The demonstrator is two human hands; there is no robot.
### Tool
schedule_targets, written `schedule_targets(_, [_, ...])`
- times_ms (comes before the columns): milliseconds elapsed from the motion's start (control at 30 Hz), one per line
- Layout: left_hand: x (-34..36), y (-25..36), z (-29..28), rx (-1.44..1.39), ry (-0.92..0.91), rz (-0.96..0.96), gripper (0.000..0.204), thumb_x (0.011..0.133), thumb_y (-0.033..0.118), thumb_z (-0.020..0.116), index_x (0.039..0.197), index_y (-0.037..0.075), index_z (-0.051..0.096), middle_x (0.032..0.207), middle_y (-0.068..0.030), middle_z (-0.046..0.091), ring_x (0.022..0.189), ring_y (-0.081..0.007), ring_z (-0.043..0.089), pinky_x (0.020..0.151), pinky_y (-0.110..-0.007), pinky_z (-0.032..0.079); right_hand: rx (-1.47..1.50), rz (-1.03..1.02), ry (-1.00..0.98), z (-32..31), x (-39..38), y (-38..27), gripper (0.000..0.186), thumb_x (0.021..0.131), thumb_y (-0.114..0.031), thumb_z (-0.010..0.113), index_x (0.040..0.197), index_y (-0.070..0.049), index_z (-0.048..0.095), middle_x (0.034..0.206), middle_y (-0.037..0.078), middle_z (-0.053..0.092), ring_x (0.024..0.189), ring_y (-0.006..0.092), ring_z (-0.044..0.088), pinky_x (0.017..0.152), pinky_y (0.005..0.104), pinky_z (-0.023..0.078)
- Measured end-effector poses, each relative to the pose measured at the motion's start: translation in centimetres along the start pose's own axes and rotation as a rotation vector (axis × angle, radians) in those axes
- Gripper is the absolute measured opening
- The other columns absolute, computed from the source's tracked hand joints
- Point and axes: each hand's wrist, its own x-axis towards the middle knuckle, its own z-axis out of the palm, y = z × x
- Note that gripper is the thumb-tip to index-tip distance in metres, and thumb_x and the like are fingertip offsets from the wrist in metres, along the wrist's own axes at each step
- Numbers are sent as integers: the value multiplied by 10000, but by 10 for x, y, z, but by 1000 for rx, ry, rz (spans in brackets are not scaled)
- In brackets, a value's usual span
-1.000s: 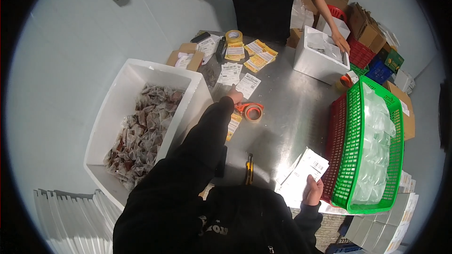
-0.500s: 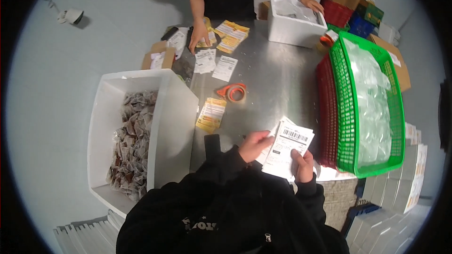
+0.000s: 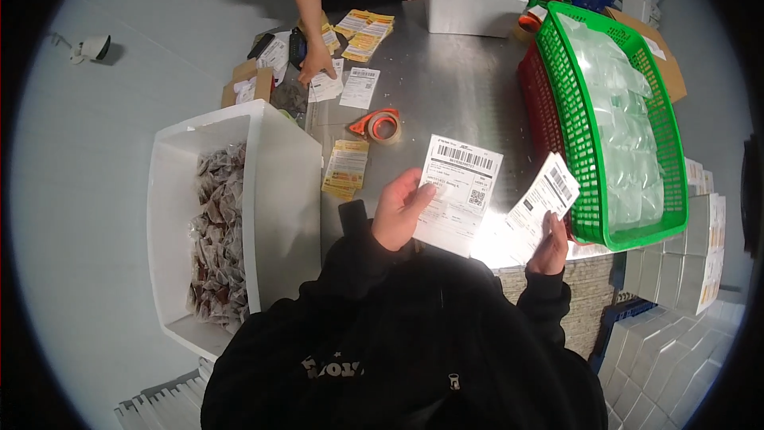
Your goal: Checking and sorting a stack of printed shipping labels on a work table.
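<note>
A white label (image 3: 459,191) is upheld to the left of the green basket (image 3: 574,143); the person's left hand (image 3: 400,205) pinches its left edge, thumb in front and the other fingers behind. Between this label and the basket, the right hand (image 3: 551,247) has its fingers closed on a small fan of labels (image 3: 544,197), whose upper corner comes near the basket's wall. A narrow gap parts the two holdings. The metal table (image 3: 461,95) stretches from the basket leftward to an orange tape dispenser (image 3: 366,125) and yellow leaflets (image 3: 347,166); its near edge shows below the basket. Farthest left of the basket stands a large foam box (image 3: 290,191).
</note>
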Motion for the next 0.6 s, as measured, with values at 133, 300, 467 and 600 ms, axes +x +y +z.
schedule_targets(133, [-3,2,3,17,22,18,263,935,66,512,1180,-23,481,1011,-102,639,906,-117,601,806,-252,475,78,70,-151,17,-11,-10,518,813,-145,506,1287,42,412,1248,144,531,1106,266,549,951,387,440])
schedule_targets(300, [-2,12,1,291,163,243,176,905,20,521,1073,9,571,970,-107,643,833,-121,611,727,-244,469,-42,70,-127,25,-18,-12,407,795,-23,529,1190,65,491,1141,151,604,1012,216,597,910,337,455])
schedule_targets(467, [4,18,10,557,225,267,151,867,9,548,987,10,641,849,-103,637,714,-173,595,627,-274,445,-63,98,-181,45,-19,-3,361,845,13,567,1197,43,496,1130,142,612,997,195,602,885,312,465])
schedule_targets(600, [9,15,21,548,55,278,203,805,96,681,971,-13,640,896,-130,656,807,-166,627,669,-254,463,-114,86,-217,53,-16,4,329,860,-16,607,1175,27,519,1109,115,630,986,164,604,879,300,465])
